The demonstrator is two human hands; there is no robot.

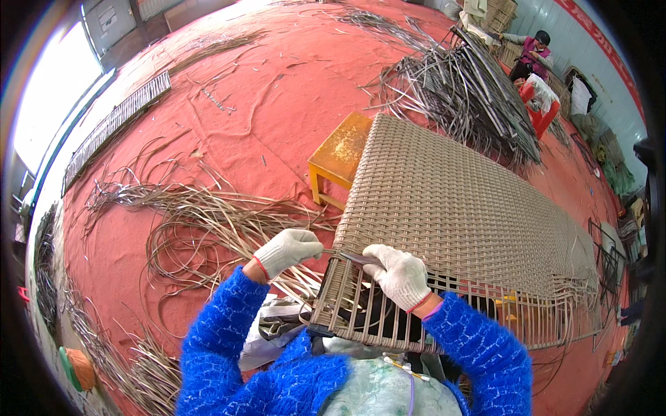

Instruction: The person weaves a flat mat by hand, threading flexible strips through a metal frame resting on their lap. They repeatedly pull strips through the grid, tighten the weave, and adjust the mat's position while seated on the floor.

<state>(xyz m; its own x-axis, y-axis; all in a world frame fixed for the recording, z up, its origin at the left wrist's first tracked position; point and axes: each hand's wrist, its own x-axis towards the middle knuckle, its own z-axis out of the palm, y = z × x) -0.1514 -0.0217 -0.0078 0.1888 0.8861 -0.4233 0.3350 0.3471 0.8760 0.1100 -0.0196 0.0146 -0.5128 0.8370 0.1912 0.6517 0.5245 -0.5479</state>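
A large panel of brown wicker weave (444,180) slants from my lap away to the right. Its near edge is an open grid of bare slats (409,329). My left hand (288,251), in a white knitted glove, is closed in a pinch at the panel's left corner, on a thin wicker strip (329,251) that runs to the weave. Just right of it my right hand (399,276), gloved too, grips a dark, narrow, flat tool (355,258). The tool's far end lies at the corner of the weave; its exact kind is unclear.
A worn yellow stool (341,149) stands against the panel's far left side. Loose wicker strips (201,225) tangle on the red floor at left, with a big grey heap (461,97) beyond the panel. A person (534,55) is near a red stool (540,107) at far right.
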